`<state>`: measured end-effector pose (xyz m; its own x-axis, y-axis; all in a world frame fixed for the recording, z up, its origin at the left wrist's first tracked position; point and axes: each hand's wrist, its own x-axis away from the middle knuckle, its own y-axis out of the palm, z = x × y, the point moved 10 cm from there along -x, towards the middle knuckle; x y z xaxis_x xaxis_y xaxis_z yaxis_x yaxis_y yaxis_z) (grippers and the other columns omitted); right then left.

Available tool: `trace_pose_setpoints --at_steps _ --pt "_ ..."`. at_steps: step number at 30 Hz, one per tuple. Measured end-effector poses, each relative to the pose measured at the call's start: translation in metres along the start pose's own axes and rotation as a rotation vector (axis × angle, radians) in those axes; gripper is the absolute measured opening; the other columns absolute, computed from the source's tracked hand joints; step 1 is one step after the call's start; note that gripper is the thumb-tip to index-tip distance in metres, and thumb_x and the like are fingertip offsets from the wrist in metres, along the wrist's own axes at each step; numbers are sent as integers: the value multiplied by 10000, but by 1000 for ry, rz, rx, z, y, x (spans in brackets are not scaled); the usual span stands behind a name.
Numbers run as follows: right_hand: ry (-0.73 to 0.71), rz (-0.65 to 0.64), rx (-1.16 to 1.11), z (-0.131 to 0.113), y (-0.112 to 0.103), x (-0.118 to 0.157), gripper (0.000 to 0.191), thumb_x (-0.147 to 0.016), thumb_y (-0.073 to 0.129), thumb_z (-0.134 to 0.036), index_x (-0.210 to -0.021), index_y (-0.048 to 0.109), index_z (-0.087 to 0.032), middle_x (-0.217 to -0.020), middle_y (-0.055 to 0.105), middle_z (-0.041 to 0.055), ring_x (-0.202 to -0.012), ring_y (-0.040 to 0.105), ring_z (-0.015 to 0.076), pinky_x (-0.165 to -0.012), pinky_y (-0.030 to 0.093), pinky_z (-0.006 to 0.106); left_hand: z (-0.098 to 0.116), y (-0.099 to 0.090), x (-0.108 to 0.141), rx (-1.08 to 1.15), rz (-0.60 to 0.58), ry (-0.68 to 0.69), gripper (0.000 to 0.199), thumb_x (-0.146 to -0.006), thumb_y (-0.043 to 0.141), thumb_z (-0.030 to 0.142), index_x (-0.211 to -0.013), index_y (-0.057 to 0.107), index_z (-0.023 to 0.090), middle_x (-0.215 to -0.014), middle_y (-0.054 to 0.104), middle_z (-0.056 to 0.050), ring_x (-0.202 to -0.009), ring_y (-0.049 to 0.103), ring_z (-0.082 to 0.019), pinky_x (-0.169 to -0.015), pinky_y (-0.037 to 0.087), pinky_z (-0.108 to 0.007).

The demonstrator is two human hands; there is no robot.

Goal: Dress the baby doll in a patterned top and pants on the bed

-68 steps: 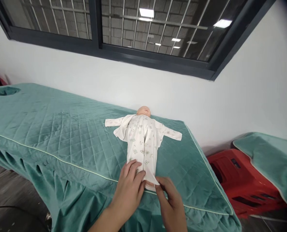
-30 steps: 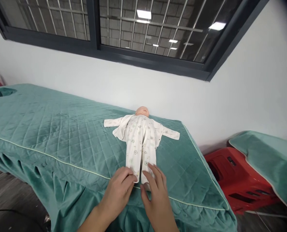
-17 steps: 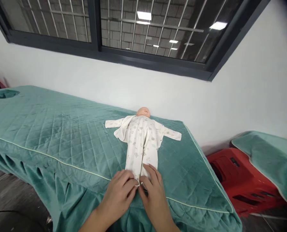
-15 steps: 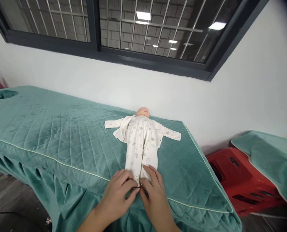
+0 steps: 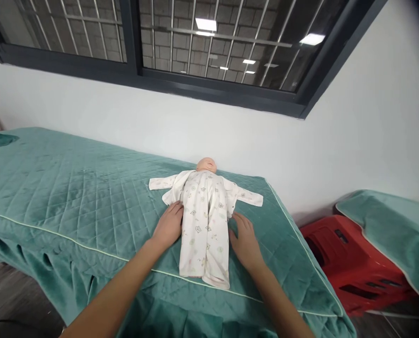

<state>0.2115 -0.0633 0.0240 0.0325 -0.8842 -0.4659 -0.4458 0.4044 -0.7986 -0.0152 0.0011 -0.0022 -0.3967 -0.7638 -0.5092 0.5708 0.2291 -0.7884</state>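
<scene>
A doll [image 5: 206, 165] lies face up on the green quilted bed, its head toward the wall. White printed baby clothes [image 5: 204, 225] cover its body, with the sleeves spread to both sides and the trouser legs reaching the bed's front edge. My left hand [image 5: 170, 224] is at the left side of the clothes, fingertips against the cloth near the waist. On the other side, my right hand [image 5: 244, 239] rests beside the clothes with its fingers apart, nothing visible in it. What the left fingertips hold, if anything, is hidden.
The green bed [image 5: 89, 197] runs along the white wall below a dark-framed window [image 5: 216, 89]. At the right stands a red plastic stool [image 5: 357, 267], partly under a green cloth [image 5: 392, 230]. A hole in the bed cover [image 5: 0, 140] shows at the far left.
Both hands have left the trouser hems and moved up and apart to the two sides of the clothes. The trouser legs now lie uncovered and spread at the bottom.
</scene>
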Motion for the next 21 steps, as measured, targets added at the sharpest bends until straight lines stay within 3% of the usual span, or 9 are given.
trace_pose_setpoints --at_steps 4,8,14,21 --pt "-101 -100 131 -7 31 -22 491 -917 441 -148 -1406 473 -135 -1405 528 160 -1359 401 272 -1115 363 498 12 17 -15 -11 -149 174 300 -888 528 162 -1145 684 166 -1198 662 -127 -1238 538 -256 -1149 371 -444" --pt "-99 -148 176 -6 45 -33 453 -945 444 -184 -1392 499 -130 -1348 568 170 -1331 431 270 -1094 373 462 21 20 -26 32 -224 279 292 -870 566 207 -1137 685 197 -1171 692 -90 -1175 579 -244 -1145 367 -428" --pt "-131 -138 185 -5 46 -36 477 -939 444 -175 -1416 470 -161 -1366 550 167 -1292 462 273 -1086 354 463 12 25 -56 46 -245 180 311 -882 565 276 -1153 655 151 -1135 697 -113 -1068 630 -249 -991 490 -362" --pt "-101 -197 183 -10 51 -44 369 -940 420 -169 -1249 622 -161 -1214 639 158 -1200 539 276 -1115 301 466 -1 37 -72 34 -225 164 293 -880 553 232 -1144 656 158 -1162 691 -104 -1136 600 -260 -1073 425 -389"
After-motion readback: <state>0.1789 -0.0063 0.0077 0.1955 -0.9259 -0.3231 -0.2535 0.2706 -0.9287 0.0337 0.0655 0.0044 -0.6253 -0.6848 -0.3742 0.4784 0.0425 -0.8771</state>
